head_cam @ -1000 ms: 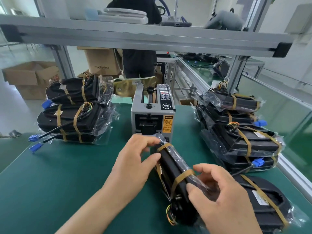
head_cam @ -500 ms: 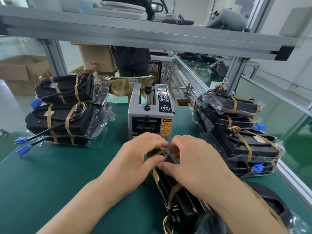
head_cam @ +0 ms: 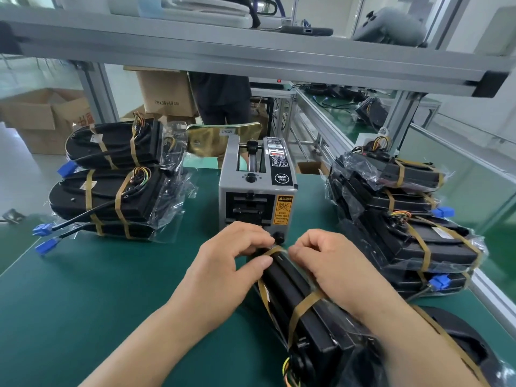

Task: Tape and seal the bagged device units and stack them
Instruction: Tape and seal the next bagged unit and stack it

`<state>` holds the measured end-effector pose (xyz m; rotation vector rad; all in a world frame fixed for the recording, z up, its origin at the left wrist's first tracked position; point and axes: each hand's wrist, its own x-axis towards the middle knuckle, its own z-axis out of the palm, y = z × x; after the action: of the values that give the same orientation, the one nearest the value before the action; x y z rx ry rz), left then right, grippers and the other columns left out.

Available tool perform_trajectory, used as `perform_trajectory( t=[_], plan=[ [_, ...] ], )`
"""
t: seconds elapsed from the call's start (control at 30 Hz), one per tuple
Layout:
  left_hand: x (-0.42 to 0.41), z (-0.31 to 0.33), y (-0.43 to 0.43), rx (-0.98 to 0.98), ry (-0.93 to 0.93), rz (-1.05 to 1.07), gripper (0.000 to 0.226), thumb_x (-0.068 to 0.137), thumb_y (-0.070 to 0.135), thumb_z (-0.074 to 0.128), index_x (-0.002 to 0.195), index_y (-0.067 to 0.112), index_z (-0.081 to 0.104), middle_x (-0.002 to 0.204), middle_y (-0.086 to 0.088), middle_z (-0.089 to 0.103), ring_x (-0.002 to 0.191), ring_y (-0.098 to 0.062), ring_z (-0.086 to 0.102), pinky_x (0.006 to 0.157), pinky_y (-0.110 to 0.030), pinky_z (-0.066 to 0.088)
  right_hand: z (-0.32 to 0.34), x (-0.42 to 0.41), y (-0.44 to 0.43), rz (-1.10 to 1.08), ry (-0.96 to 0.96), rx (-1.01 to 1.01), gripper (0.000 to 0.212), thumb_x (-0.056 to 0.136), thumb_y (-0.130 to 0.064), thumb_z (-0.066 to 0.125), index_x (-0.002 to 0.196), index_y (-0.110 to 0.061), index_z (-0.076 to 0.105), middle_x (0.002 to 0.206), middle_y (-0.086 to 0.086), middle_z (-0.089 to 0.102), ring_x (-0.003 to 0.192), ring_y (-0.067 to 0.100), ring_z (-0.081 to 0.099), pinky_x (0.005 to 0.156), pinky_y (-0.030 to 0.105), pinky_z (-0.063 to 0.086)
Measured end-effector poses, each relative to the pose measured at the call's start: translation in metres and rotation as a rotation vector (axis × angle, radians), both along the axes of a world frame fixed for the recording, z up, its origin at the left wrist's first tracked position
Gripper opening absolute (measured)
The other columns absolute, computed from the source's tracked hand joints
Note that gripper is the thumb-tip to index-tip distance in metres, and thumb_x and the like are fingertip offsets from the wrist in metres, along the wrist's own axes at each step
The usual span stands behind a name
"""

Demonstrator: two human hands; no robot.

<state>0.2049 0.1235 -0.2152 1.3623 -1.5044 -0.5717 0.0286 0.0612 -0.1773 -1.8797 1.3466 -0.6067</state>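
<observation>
A black bagged device unit (head_cam: 298, 305) stands on edge in front of me, wrapped with two brown tape bands. My left hand (head_cam: 226, 263) pinches the far tape band at the unit's top end. My right hand (head_cam: 329, 261) presses the same band from the right side, fingers curled on the bag. A grey tape dispenser (head_cam: 255, 194) stands just behind both hands. Taped units are stacked at the left (head_cam: 114, 188) and at the right (head_cam: 405, 222). Another bagged unit (head_cam: 460, 339) lies flat under my right forearm.
The green mat (head_cam: 97, 297) covers the bench. An aluminium frame shelf (head_cam: 251, 54) runs overhead, its posts at the back left and right. Cardboard boxes (head_cam: 164, 90) and a standing person (head_cam: 223, 99) are beyond the bench. Blue connectors (head_cam: 44, 238) stick out from the left stack.
My right hand moved from the unit's near end up to its far end beside my left hand, and both now press the far tape band. The view shifted slightly.
</observation>
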Motion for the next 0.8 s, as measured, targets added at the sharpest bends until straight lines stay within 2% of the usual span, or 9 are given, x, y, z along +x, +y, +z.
perform_trajectory(
  t=[0.1,0.17,0.23,0.3,0.37,0.5,0.63,0.73,0.8],
  plan=[
    [-0.002,0.002,-0.005,0.068,0.138,0.034,0.021,0.085,0.016,0.076,0.094,0.035,0.075,0.104,0.015,0.071,0.100,-0.006,0.068,0.089,-0.024,0.052,-0.007,-0.001,0.001,-0.024,-0.070,0.054,0.021,0.092,-0.030,0.063,0.076,-0.018,0.065,0.053,-0.012,0.059,0.044,-0.001,0.046,0.043,0.011,0.038],
    [0.000,0.005,-0.014,0.163,0.348,0.177,0.014,0.087,0.018,0.074,0.087,0.032,0.077,0.089,0.010,0.075,0.083,-0.002,0.070,0.075,-0.017,0.053,-0.009,-0.002,0.003,-0.007,-0.111,0.076,0.023,0.093,-0.030,0.062,0.072,-0.019,0.062,0.052,-0.011,0.058,0.045,0.000,0.047,0.046,0.013,0.041],
    [0.005,0.005,-0.028,0.302,0.605,0.315,0.009,0.091,0.017,0.070,0.086,0.020,0.077,0.079,0.005,0.074,0.066,-0.005,0.066,0.063,-0.019,0.052,-0.011,-0.003,0.006,0.006,-0.147,0.109,0.025,0.093,-0.030,0.062,0.070,-0.020,0.060,0.056,-0.009,0.058,0.052,0.005,0.049,0.057,0.023,0.046],
    [0.007,0.007,-0.041,0.436,0.835,0.345,0.007,0.092,0.017,0.069,0.091,0.011,0.073,0.068,0.002,0.068,0.052,-0.005,0.057,0.051,-0.017,0.048,-0.013,-0.005,0.008,0.010,-0.176,0.144,0.027,0.093,-0.030,0.061,0.067,-0.023,0.059,0.059,-0.007,0.058,0.058,0.011,0.051,0.063,0.033,0.048],
    [0.007,0.009,-0.049,0.517,0.983,0.359,0.007,0.091,0.016,0.069,0.094,0.010,0.071,0.058,0.005,0.064,0.043,-0.002,0.051,0.042,-0.015,0.043,-0.013,-0.008,0.008,0.010,-0.188,0.163,0.029,0.094,-0.030,0.060,0.065,-0.026,0.058,0.058,-0.007,0.055,0.058,0.012,0.049,0.063,0.034,0.046],
    [0.006,0.010,-0.062,0.547,1.071,0.377,0.009,0.092,0.018,0.068,0.087,0.011,0.070,0.053,0.007,0.062,0.039,-0.001,0.050,0.040,-0.014,0.040,-0.011,-0.014,0.006,-0.007,-0.195,0.164,0.029,0.096,-0.026,0.059,0.067,-0.020,0.056,0.049,-0.011,0.050,0.043,0.004,0.043,0.050,0.020,0.039],
    [0.005,0.011,-0.072,0.589,1.120,0.380,0.015,0.095,0.022,0.066,0.083,0.013,0.067,0.052,0.009,0.061,0.039,0.000,0.052,0.043,-0.014,0.038,-0.012,-0.020,0.005,-0.015,-0.216,0.161,0.028,0.095,-0.024,0.059,0.069,-0.016,0.056,0.048,-0.012,0.048,0.043,0.003,0.041,0.054,0.023,0.038],
    [0.002,0.014,-0.077,0.611,1.164,0.402,0.017,0.094,0.025,0.067,0.081,0.014,0.066,0.052,0.010,0.059,0.039,0.001,0.053,0.042,-0.014,0.037,-0.014,-0.021,0.004,-0.026,-0.262,0.181,0.026,0.096,-0.023,0.059,0.071,-0.014,0.058,0.049,-0.012,0.048,0.043,0.003,0.040,0.050,0.017,0.038],
    [-0.001,0.015,-0.081,0.605,1.194,0.435,0.017,0.093,0.025,0.069,0.080,0.014,0.067,0.051,0.009,0.059,0.038,0.001,0.054,0.039,-0.014,0.037,-0.015,-0.021,0.004,-0.026,-0.284,0.201,0.025,0.095,-0.024,0.060,0.072,-0.014,0.059,0.051,-0.011,0.050,0.046,0.004,0.041,0.053,0.021,0.039]
  ],
)
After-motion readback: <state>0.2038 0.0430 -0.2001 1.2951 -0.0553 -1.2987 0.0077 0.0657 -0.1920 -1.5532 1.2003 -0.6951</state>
